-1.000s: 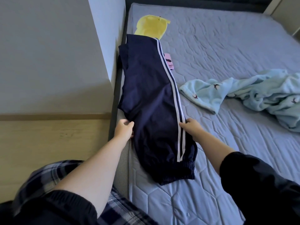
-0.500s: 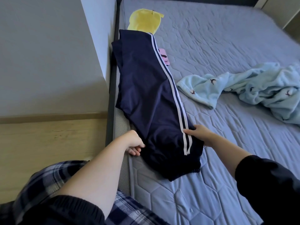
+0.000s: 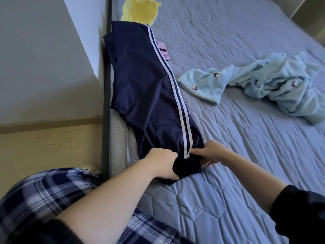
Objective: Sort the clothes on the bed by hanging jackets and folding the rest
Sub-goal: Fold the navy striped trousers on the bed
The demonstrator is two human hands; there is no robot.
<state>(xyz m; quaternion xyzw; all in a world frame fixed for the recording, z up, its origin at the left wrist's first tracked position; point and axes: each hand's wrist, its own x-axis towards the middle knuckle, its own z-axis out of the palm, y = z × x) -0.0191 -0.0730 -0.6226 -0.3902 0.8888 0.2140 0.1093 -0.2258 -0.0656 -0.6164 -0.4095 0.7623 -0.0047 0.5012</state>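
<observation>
Mattress (image 3: 237, 155): grey-blue, quilted in hexagons, bare, and it fills most of the view. A dark bed rail (image 3: 106, 103) runs along its left edge.

Grey panel (image 3: 44, 64): stands left of the rail, with a pale wooden surface (image 3: 49, 147) below it (wall or furniture, cannot tell which).

Plaid trousers (image 3: 40, 199): blue and white check, on the person's leg at bottom left, close against the bed's side.

Navy track pants (image 3: 146, 95): laid lengthwise along the mattress's left edge, legs stacked into one long strip. The waist end is far from the person and the cuffs are near. Two white stripes (image 3: 175, 95) run down the strip's right side. The left margin of the fabric hangs slightly over the mattress edge toward the rail.

Light blue garment (image 3: 263, 85): fleecy, with small dark bird-like marks, crumpled on the right half of the mattress. One sleeve or leg reaches toward the navy pants but lies apart from them.

Yellow cloth item (image 3: 139, 11): at the far end, partly under the waist of the pants.

Left hand (image 3: 161, 164): fingers curled round the cuff end (image 3: 186, 168) of the pants, gripping the fabric from the left, forearm bare.

Right hand (image 3: 211, 154): pinches the same cuff end from the right, just past the stripes, with its fingers tucked under the cloth. A black sleeve (image 3: 299, 219) is pushed up the forearm.

Pink item (image 3: 163, 51): small, peeking out from under the pants' right edge, too hidden to identify.
</observation>
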